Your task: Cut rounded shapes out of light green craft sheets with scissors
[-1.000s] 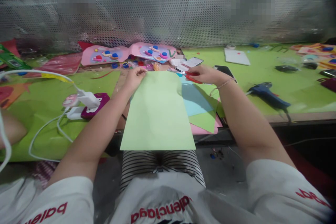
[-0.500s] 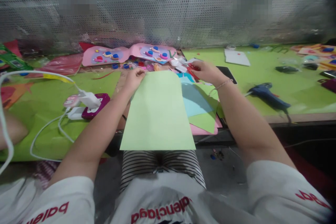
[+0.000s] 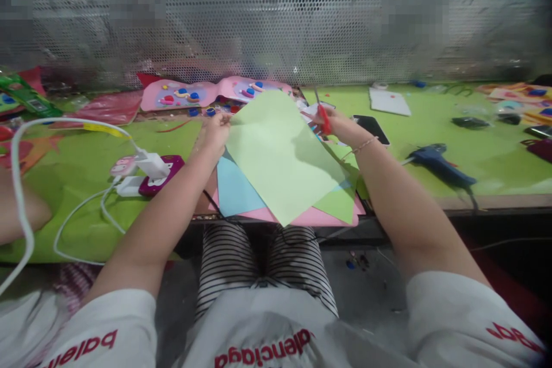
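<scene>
– Where is the pale green sheet [image 3: 276, 155] placed?

– Its left corner is pinched by the left hand [image 3: 215, 133]; just beyond its right edge, red scissors [image 3: 324, 119] are gripped by the right hand [image 3: 340, 126], so it is set between the two.

– What has been changed?

– Left of the sheet, blue paper [image 3: 237, 187] has been uncovered. The sheet itself has been turned: its near end is now a corner.

– Its look?

– Plain and smooth, the right part shaded.

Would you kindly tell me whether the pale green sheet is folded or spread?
Spread out: the pale green sheet shows one broad, unfolded face, held at its edge by the left hand.
</scene>
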Available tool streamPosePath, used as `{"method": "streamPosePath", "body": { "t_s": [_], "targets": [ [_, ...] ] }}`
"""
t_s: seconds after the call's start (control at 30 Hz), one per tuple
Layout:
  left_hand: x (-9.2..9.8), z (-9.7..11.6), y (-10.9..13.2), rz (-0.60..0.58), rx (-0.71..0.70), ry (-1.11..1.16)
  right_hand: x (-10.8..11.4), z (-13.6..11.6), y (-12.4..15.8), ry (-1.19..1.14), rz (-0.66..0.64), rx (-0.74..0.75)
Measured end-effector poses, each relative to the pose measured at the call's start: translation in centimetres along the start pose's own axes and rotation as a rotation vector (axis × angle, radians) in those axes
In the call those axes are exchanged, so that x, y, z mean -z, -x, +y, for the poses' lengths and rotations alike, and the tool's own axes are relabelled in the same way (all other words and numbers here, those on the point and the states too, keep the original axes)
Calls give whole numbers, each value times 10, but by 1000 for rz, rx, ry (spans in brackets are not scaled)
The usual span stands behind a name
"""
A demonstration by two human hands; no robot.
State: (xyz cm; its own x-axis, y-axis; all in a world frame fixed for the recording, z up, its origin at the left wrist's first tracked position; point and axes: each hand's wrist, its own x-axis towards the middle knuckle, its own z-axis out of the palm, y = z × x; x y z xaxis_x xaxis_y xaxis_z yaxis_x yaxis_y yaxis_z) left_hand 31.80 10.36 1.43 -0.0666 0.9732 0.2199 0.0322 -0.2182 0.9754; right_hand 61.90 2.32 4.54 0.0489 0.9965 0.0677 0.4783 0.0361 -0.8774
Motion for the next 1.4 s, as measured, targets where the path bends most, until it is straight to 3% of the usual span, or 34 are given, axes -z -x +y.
{"method": "streamPosePath", "body": {
  "t_s": [0.27, 0.37, 0.53, 0.77, 1.1, 1.27, 1.4],
  "targets": [
    [2, 8, 2, -34, 165, 128, -4, -5, 2, -6, 1, 25],
    [6, 13, 1, 60, 239, 191, 0, -2, 1, -39, 27, 67],
    [8, 15, 0, 172, 142, 229, 2, 0, 2, -82, -5, 82],
    [6, 12, 1, 14, 168, 180, -2, -1, 5, -130, -167, 85],
    [4, 11, 4, -57, 130, 204, -6, 2, 0, -227, 44, 101],
    [3, 7, 5, -89, 57, 211, -10, -2, 2, -275, 46, 76],
    [3, 9, 5, -77, -1, 196, -11, -5, 5, -212, -82, 51]
  ]
}}
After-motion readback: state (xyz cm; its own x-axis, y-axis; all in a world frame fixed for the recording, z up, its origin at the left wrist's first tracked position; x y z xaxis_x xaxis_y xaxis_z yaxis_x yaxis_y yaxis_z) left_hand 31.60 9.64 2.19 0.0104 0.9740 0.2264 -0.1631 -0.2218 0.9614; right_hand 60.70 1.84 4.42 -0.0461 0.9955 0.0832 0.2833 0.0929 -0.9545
